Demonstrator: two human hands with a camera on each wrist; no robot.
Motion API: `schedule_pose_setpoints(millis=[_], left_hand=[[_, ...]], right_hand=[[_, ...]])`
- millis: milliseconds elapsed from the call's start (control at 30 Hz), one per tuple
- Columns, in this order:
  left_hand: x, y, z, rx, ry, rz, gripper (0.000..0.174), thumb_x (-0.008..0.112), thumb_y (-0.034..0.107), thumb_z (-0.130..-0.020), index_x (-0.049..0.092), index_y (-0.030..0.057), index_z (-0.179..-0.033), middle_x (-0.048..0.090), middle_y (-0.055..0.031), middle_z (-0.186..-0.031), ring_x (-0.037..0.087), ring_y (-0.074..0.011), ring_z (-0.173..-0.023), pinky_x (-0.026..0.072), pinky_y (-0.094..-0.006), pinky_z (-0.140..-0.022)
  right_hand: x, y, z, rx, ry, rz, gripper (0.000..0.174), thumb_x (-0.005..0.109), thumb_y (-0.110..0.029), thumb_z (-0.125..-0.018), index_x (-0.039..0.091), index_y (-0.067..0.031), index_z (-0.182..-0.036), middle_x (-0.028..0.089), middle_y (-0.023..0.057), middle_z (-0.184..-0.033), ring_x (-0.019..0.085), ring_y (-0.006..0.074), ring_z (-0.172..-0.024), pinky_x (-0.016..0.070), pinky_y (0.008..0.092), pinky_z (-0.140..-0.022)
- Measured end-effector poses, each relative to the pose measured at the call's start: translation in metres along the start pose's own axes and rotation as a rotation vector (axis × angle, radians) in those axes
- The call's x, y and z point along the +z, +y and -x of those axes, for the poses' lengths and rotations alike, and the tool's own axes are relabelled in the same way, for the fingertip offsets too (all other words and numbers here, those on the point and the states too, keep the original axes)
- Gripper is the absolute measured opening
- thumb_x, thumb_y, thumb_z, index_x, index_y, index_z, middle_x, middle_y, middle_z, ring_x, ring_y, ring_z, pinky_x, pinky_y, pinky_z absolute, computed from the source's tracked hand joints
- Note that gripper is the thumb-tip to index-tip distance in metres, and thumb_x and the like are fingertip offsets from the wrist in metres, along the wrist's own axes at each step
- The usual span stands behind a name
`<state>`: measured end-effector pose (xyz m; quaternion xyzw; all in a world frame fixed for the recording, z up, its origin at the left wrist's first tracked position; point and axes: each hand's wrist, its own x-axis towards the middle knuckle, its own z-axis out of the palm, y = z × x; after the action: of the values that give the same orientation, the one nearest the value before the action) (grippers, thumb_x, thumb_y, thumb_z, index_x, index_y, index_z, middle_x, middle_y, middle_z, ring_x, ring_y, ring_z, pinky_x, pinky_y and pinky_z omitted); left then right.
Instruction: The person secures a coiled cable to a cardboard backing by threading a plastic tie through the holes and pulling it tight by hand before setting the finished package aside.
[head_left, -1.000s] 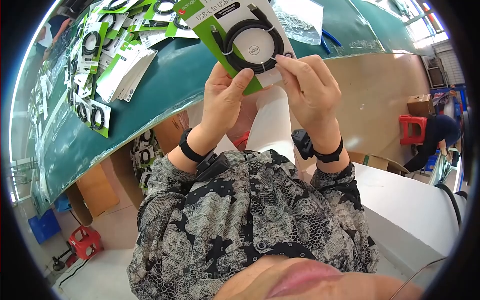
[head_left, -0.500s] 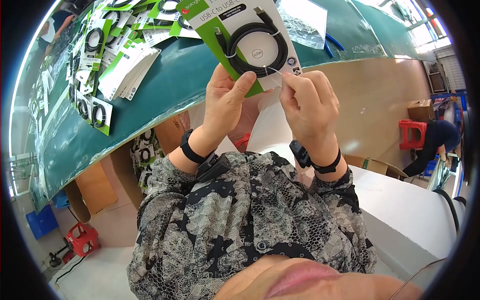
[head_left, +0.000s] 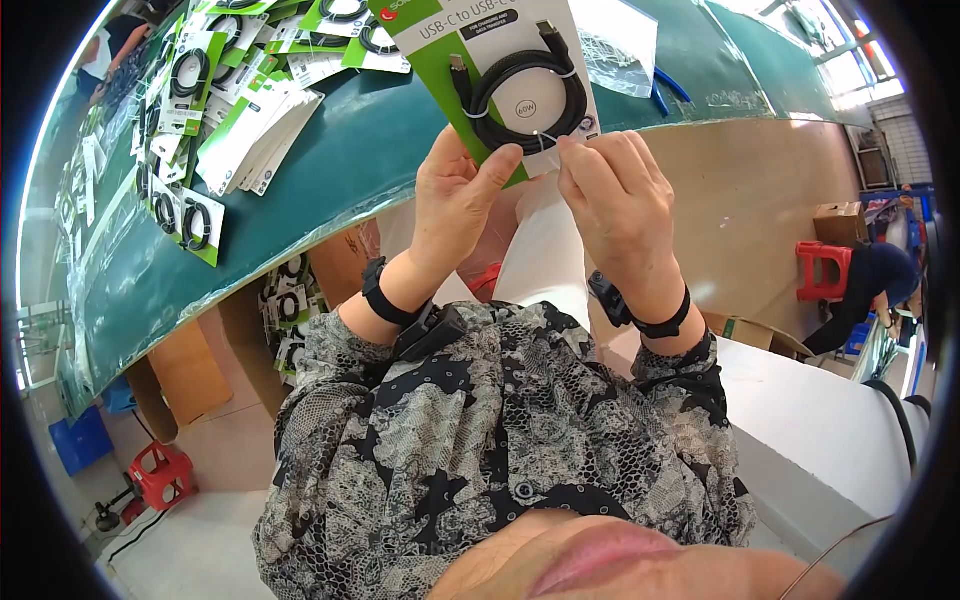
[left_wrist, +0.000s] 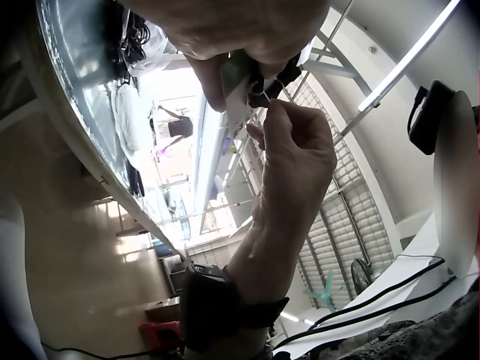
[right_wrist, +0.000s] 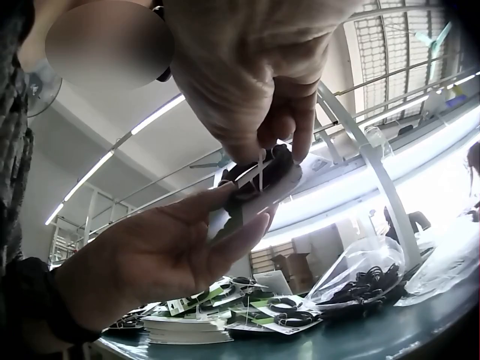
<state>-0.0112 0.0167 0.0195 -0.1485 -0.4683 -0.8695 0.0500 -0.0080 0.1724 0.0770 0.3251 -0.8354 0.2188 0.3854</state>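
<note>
My left hand (head_left: pixel 452 205) holds a green and white retail card (head_left: pixel 432 70) by its lower edge, thumb across the front. A coiled black USB-C cable (head_left: pixel 577 100) is fastened to that card, its two plugs pointing up. White ties bind the coil at its sides and bottom. At the coil's bottom, my right hand (head_left: pixel 622 205) pinches the thin end of a white tie (head_left: pixel 546 138) between thumb and forefinger. In the right wrist view the tie (right_wrist: pixel 261 174) runs from the cable (right_wrist: pixel 279 161) up to those fingertips.
Carded cables (head_left: pixel 185 75) lie heaped on the green table (head_left: pixel 340 150), beside a fanned stack of cards (head_left: pixel 255 140). Behind the held card are a clear plastic bag (head_left: pixel 615 50) and blue-handled pliers (head_left: pixel 672 88). A white surface (head_left: pixel 800 390) stands at the right.
The right hand has drawn the tie's end a little away from the coil, to the lower right. The card has shifted slightly right and down in the left hand's grip.
</note>
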Motion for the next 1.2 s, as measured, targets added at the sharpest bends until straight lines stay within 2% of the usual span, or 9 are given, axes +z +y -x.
schedule_pose_setpoints(millis=[200,633,767,900,1000,1033,1133,1200], left_hand=[[-0.002,-0.001,0.000,-0.025,0.008,-0.022,0.028,0.056,0.001,-0.092,0.049,0.0003,-0.119,0.060,-0.0066,-0.113,0.057,-0.0118,-0.102,0.0484,-0.0271,-0.088],[-0.002,0.000,-0.001,-0.026,0.009,-0.011,0.029,0.057,0.001,-0.092,0.048,0.0003,-0.119,0.060,-0.0062,-0.111,0.057,-0.0099,-0.101,0.0488,-0.0255,-0.086],[-0.002,-0.002,0.000,-0.002,0.023,-0.085,0.030,0.057,0.001,-0.091,0.048,-0.0005,-0.120,0.061,-0.0054,-0.108,0.058,-0.0096,-0.097,0.0489,-0.0248,-0.084],[-0.001,-0.003,0.002,0.040,0.050,-0.155,0.028,0.061,0.002,-0.089,0.052,-0.0009,-0.115,0.063,-0.0043,-0.102,0.058,-0.0072,-0.089,0.0494,-0.0238,-0.076],[-0.007,-0.006,0.005,0.124,0.036,-0.486,0.024,0.065,0.003,-0.085,0.058,-0.0006,-0.107,0.065,-0.0071,-0.094,0.060,-0.0110,-0.080,0.0491,-0.0255,-0.068],[-0.007,-0.005,0.005,0.117,0.037,-0.485,0.024,0.065,0.003,-0.085,0.058,-0.0006,-0.107,0.065,-0.0071,-0.094,0.060,-0.0110,-0.080,0.0491,-0.0255,-0.068],[-0.002,0.004,0.006,0.264,-0.036,-0.781,0.021,0.068,0.003,-0.081,0.060,-0.0001,-0.101,0.064,-0.0113,-0.089,0.061,-0.0184,-0.074,0.0483,-0.0276,-0.064],[-0.001,0.005,0.007,0.266,-0.036,-0.776,0.022,0.068,0.002,-0.080,0.061,-0.0001,-0.101,0.063,-0.0123,-0.088,0.061,-0.0209,-0.073,0.0484,-0.0281,-0.065]], right_hand=[[-0.002,-0.001,-0.002,0.011,-0.074,-0.016,0.019,0.070,0.007,-0.067,0.060,-0.0020,-0.082,0.053,0.0059,-0.073,0.054,0.0211,-0.065,0.0462,0.0316,-0.056],[-0.001,-0.003,-0.004,0.031,-0.102,-0.027,0.017,0.068,0.005,-0.068,0.057,-0.0024,-0.078,0.051,0.0066,-0.074,0.054,0.0221,-0.067,0.0468,0.0323,-0.058],[-0.003,-0.004,-0.005,0.054,-0.157,0.004,0.016,0.067,0.005,-0.069,0.057,-0.0026,-0.079,0.051,0.0071,-0.074,0.056,0.0229,-0.068,0.0475,0.0333,-0.059],[-0.004,-0.005,-0.006,0.076,-0.185,0.003,0.014,0.066,0.004,-0.070,0.058,-0.0028,-0.080,0.052,0.0077,-0.074,0.056,0.0241,-0.070,0.0480,0.0342,-0.060],[-0.011,-0.008,-0.010,0.125,-0.279,-0.013,0.013,0.065,0.002,-0.071,0.058,-0.0029,-0.081,0.053,0.0085,-0.076,0.057,0.0257,-0.072,0.0483,0.0354,-0.062],[-0.012,-0.007,-0.010,0.129,-0.284,-0.015,0.013,0.065,0.002,-0.071,0.058,-0.0029,-0.081,0.053,0.0085,-0.076,0.057,0.0257,-0.072,0.0483,0.0354,-0.062],[-0.013,-0.005,-0.009,0.123,-0.302,-0.058,0.012,0.064,0.001,-0.073,0.058,-0.0031,-0.082,0.054,0.0090,-0.078,0.058,0.0272,-0.074,0.0482,0.0363,-0.063],[-0.014,-0.007,-0.009,0.139,-0.284,-0.054,0.011,0.064,0.000,-0.073,0.058,-0.0030,-0.083,0.054,0.0090,-0.078,0.058,0.0275,-0.075,0.0482,0.0366,-0.063]])
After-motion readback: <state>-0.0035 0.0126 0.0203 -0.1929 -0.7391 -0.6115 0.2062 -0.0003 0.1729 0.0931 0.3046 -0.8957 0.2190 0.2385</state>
